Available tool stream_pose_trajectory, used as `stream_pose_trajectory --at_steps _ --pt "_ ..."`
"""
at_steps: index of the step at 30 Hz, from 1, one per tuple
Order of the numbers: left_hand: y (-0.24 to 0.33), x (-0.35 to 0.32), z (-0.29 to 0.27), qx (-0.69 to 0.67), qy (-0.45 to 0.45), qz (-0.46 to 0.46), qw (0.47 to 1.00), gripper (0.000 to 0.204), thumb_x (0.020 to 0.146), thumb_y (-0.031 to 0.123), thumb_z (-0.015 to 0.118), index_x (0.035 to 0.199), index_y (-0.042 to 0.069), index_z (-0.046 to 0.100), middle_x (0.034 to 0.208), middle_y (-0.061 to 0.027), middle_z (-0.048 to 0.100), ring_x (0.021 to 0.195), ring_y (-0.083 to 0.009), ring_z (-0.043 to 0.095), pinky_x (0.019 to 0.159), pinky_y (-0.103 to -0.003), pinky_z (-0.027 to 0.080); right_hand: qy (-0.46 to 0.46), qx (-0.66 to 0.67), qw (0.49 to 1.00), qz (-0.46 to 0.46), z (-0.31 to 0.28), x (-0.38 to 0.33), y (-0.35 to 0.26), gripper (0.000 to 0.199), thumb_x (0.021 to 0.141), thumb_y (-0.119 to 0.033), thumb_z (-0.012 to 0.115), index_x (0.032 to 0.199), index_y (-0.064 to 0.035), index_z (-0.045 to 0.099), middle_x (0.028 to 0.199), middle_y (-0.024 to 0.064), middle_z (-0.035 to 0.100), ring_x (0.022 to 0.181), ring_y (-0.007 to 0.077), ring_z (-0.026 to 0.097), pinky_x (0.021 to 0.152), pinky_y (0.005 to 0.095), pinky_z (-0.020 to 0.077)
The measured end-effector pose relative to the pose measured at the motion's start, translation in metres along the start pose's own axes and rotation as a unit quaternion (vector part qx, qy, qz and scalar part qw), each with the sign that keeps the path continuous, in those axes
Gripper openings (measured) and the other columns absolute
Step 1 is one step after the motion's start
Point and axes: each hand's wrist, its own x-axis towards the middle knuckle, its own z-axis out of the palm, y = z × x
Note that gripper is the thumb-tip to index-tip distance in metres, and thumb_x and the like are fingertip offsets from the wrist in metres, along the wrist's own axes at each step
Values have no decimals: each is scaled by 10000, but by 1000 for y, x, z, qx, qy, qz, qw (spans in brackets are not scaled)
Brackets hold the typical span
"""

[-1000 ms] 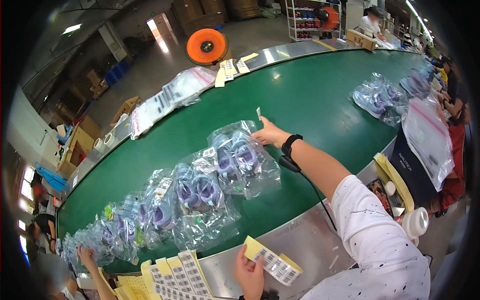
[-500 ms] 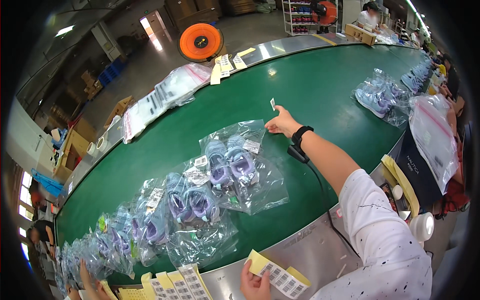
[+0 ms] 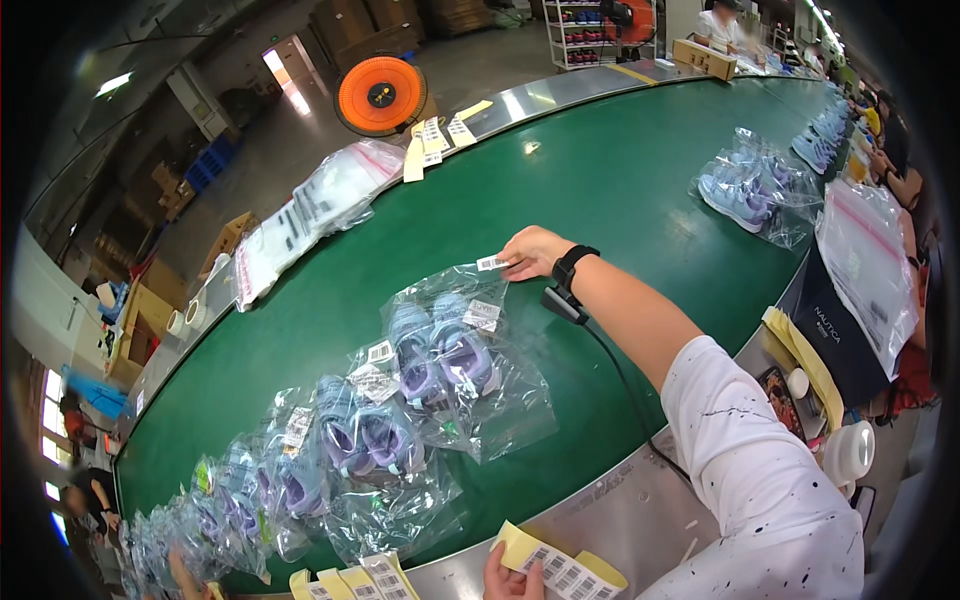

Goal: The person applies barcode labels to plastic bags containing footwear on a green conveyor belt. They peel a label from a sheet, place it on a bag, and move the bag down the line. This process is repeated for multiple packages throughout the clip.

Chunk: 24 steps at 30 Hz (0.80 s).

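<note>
My right hand (image 3: pixel 538 252), with a black band on its wrist, pinches a small white barcode label (image 3: pixel 491 264). It is at the upper edge of a clear plastic bag (image 3: pixel 515 395) lying on the green belt. Inside that bag is a pair of light blue and lilac shoes (image 3: pixel 440 355). At the lower edge, my left hand (image 3: pixel 512 582) grips a yellow-backed strip of barcode labels (image 3: pixel 562 570), its thumb over the front. Just left of the first bag lies another bagged pair (image 3: pixel 370 430), with a label on its plastic.
Several bagged pairs (image 3: pixel 240 490) trail to the left, where another person's hand (image 3: pixel 185 575) reaches in. A further bagged pair (image 3: pixel 745 195) rests at the right. Plastic bags (image 3: pixel 320 205) and label strips (image 3: pixel 432 140) lie on the far metal rim. A cable (image 3: pixel 630 385) hangs from my wrist.
My right hand has moved left and slightly down, bringing the label from above the belt to the bag's upper edge. The whole view has shifted slightly. My left hand still holds the strip.
</note>
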Motion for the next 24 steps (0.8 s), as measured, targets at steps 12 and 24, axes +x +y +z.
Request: stream_pose_trajectory --at_steps 12,24 --pt "-6 -4 3 76 -5 16 997 541 861 -73 570 1358 1 371 1028 -95 606 841 -111 577 697 -201 449 94 17 992 -78 28 9 21 69 751 102 608 763 43 575 769 192 649 620 251 664 490 335 544" --pt "16 -3 22 67 9 33 997 520 869 -61 569 1345 -9 367 1136 -151 568 951 -171 587 797 -257 470 329 -237 891 -201 -156 -45 2 193 726 -57 625 903 12 655 805 166 676 670 250 663 599 365 534"
